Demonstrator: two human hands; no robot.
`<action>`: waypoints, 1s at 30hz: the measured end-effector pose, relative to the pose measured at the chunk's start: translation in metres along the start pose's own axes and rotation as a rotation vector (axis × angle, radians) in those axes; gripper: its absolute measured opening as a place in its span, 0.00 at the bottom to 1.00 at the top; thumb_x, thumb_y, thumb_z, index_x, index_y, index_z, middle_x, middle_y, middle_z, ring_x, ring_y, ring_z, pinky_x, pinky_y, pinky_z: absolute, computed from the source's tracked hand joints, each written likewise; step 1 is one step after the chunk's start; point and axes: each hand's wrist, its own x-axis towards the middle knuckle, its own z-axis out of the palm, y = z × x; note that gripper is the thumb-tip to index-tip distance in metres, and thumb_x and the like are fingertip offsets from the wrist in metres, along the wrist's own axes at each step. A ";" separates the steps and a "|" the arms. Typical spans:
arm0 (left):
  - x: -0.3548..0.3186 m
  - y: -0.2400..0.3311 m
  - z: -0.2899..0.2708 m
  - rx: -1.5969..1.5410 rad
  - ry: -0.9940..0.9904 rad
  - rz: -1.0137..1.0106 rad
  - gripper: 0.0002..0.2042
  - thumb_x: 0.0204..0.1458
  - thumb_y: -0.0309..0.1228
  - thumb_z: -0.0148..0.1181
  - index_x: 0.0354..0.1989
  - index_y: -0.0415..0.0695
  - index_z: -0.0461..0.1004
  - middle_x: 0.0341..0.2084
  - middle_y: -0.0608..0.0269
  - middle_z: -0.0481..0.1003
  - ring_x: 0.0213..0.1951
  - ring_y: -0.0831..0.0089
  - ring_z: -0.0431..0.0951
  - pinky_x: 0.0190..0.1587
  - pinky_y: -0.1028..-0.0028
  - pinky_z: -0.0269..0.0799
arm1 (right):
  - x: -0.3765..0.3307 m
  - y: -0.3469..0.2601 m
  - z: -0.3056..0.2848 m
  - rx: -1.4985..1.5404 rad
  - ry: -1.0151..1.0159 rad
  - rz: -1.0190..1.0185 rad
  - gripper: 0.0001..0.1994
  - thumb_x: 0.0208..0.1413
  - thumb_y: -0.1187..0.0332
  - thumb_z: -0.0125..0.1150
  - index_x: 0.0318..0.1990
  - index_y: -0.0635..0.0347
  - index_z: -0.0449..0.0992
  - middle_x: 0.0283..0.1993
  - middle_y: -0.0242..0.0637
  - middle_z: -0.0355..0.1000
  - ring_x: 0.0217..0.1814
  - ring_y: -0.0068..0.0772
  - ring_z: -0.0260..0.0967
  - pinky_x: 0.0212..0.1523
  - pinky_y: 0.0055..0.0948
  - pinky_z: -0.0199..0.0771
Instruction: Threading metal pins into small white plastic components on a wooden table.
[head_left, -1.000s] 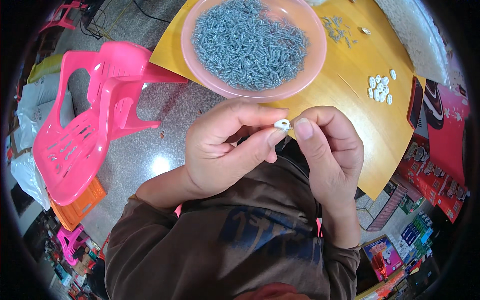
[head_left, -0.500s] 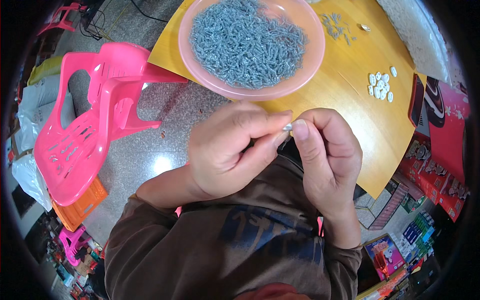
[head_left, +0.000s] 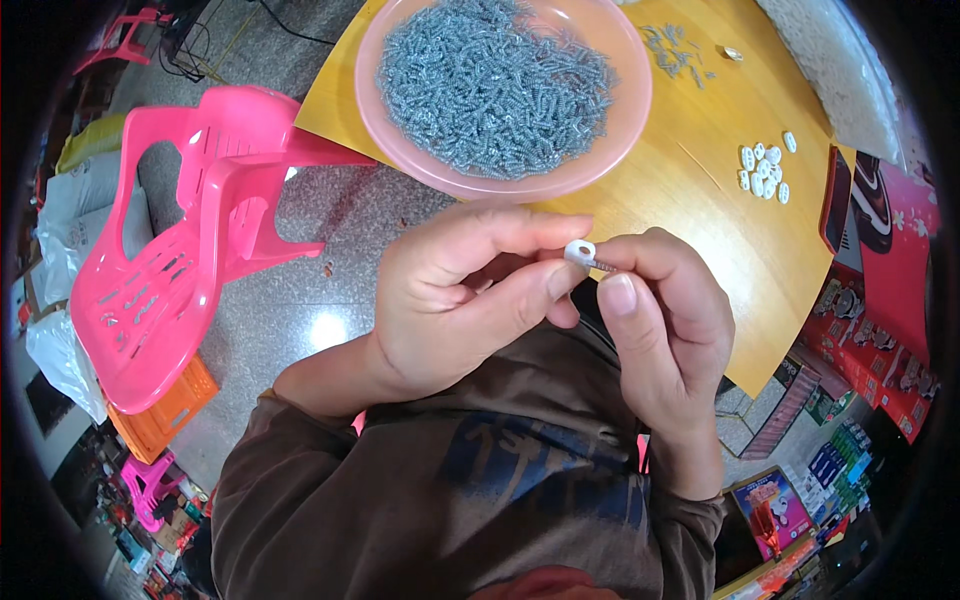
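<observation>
My left hand (head_left: 480,300) pinches a small white oval plastic piece (head_left: 577,250) with a hole through it, between thumb and index finger. From its right side sticks out a thin, ridged metal piece (head_left: 604,266); whether it is a screw or a spring, I cannot make out. The thumb and index finger of my right hand (head_left: 670,310) close on that metal piece's other end. Both hands meet in front of my chest, near the table's front edge. Beyond them, a pink basin (head_left: 615,150) holds a heap of small grey ridged metal pieces (head_left: 490,90).
On the yellow table (head_left: 720,270), several white oval pieces (head_left: 765,172) lie at right, loose metal pieces (head_left: 677,52) farther back, and a thin stick (head_left: 700,165) between. A clear bag of white pieces (head_left: 835,70) stands at back right. A pink chair (head_left: 190,240) is at left.
The white piece has turned so its hole now shows, and the ridged metal piece has come into sight. My right thumb has shifted slightly right and down, away from my left fingers.
</observation>
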 end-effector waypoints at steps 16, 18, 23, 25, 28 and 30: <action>0.001 0.001 -0.003 0.310 -0.143 0.188 0.15 0.44 0.13 0.50 0.44 0.33 0.67 0.27 0.55 0.71 0.25 0.74 0.74 0.26 0.80 0.68 | 0.002 -0.001 -0.015 -0.468 -0.185 -0.257 0.03 0.45 0.77 0.55 0.28 0.64 0.68 0.21 0.36 0.65 0.18 0.33 0.59 0.19 0.27 0.57; 0.004 0.002 -0.004 0.349 -0.184 0.224 0.16 0.43 0.13 0.51 0.43 0.33 0.68 0.25 0.56 0.71 0.24 0.74 0.74 0.26 0.80 0.68 | 0.002 0.001 -0.017 -0.354 -0.211 -0.226 0.02 0.46 0.76 0.54 0.29 0.65 0.68 0.21 0.37 0.65 0.19 0.34 0.59 0.20 0.26 0.57; 0.008 -0.001 -0.006 0.427 -0.250 0.343 0.17 0.41 0.13 0.52 0.43 0.35 0.68 0.21 0.59 0.72 0.23 0.74 0.73 0.24 0.81 0.66 | 0.000 -0.001 -0.024 -0.094 -0.383 0.028 0.05 0.51 0.72 0.50 0.30 0.66 0.68 0.23 0.35 0.66 0.23 0.29 0.62 0.26 0.23 0.61; 0.010 0.001 -0.006 0.441 -0.285 0.333 0.17 0.42 0.13 0.52 0.43 0.35 0.68 0.21 0.60 0.72 0.22 0.75 0.73 0.24 0.81 0.66 | -0.005 -0.004 -0.024 0.229 -0.338 0.396 0.08 0.54 0.69 0.48 0.30 0.66 0.69 0.26 0.32 0.67 0.29 0.22 0.63 0.32 0.19 0.62; 0.012 0.004 -0.006 0.367 -0.298 0.209 0.16 0.43 0.13 0.51 0.43 0.35 0.68 0.23 0.60 0.71 0.23 0.76 0.73 0.25 0.81 0.67 | -0.005 -0.004 -0.026 0.353 -0.336 0.499 0.09 0.55 0.67 0.48 0.32 0.65 0.69 0.29 0.31 0.67 0.34 0.17 0.62 0.38 0.18 0.62; 0.008 0.004 -0.003 0.234 -0.225 0.088 0.14 0.45 0.15 0.51 0.43 0.36 0.69 0.25 0.62 0.71 0.24 0.79 0.73 0.26 0.82 0.67 | -0.007 -0.003 -0.027 0.363 -0.319 0.501 0.08 0.54 0.68 0.47 0.33 0.65 0.68 0.29 0.31 0.67 0.33 0.18 0.62 0.37 0.18 0.61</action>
